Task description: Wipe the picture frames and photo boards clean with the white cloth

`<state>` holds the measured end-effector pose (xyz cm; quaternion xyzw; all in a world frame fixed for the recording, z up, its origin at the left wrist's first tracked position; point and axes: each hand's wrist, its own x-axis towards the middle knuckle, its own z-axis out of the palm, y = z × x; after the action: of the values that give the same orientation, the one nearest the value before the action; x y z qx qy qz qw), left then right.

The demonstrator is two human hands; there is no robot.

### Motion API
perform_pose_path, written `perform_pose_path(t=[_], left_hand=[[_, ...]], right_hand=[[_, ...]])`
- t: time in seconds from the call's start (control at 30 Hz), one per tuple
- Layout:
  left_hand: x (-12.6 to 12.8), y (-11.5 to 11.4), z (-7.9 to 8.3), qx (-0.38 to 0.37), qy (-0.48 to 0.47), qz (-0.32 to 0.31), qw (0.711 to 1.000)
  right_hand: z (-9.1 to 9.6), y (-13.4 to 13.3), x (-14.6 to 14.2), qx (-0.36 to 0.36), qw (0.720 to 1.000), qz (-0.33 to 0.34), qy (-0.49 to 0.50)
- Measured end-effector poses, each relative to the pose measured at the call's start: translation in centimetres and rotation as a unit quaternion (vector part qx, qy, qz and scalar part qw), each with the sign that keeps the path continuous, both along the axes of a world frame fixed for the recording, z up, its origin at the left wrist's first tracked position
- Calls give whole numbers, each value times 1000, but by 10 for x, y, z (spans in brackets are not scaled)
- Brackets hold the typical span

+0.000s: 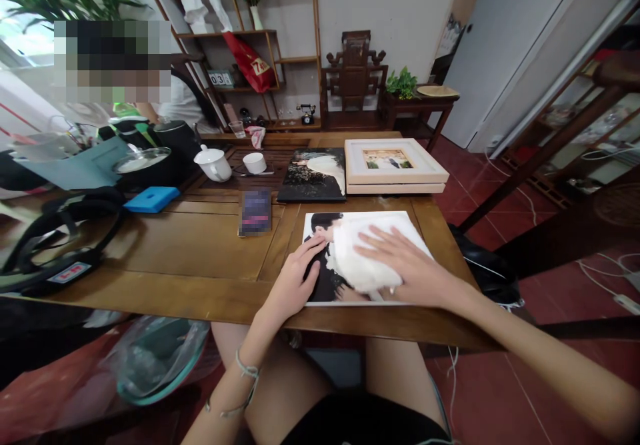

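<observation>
A large photo print (400,228) lies flat near the front edge of the wooden table (200,245). My right hand (405,265) presses a white cloth (357,265) onto the print, fingers stretched flat over it. My left hand (295,278) rests at the print's left edge, fingers extended and touching the picture. Behind it lie a dark photo print (315,175) and a white framed photo (395,164) stacked on another frame.
A white teapot (214,164) and cup (255,162) stand on the tea tray. A blue box (151,199), black straps (55,245) and pots sit at left. A bin with a plastic liner (160,358) stands under the table. Another person sits at far left.
</observation>
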<state>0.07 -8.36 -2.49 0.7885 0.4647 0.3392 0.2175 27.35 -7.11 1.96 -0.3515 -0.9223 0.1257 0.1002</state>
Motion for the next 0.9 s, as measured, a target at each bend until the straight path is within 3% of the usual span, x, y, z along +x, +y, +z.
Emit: perform_pose_path(t=[0.1, 0.2, 0.33, 0.43, 0.53, 0.67, 0.8, 0.9], left_hand=[[0, -1, 0, -2, 2, 6, 1000], [1, -1, 1, -5, 5, 7, 1000], [1, -1, 3, -3, 5, 6, 1000], [2, 0, 3, 2, 5, 2, 1000], [2, 0, 2, 4, 3, -1, 1000], [1, 1, 1, -10, -12, 0, 1000], [-1, 4, 0, -32, -51, -7, 998], [0, 6, 2, -42, -76, -10, 996]], right_hand=[[-4, 34, 8, 32, 995, -97, 6], [0, 33, 6, 29, 989, -143, -20], [9, -21, -12, -5, 989, -132, -63], [11, -72, -28, -25, 994, -78, -73], [9, -98, -39, -25, 998, -24, -60], [6, -73, -48, -20, 998, -5, -52], [4, -28, -53, 45, 990, -110, -72], [3, -22, -65, 94, 981, -138, -97]])
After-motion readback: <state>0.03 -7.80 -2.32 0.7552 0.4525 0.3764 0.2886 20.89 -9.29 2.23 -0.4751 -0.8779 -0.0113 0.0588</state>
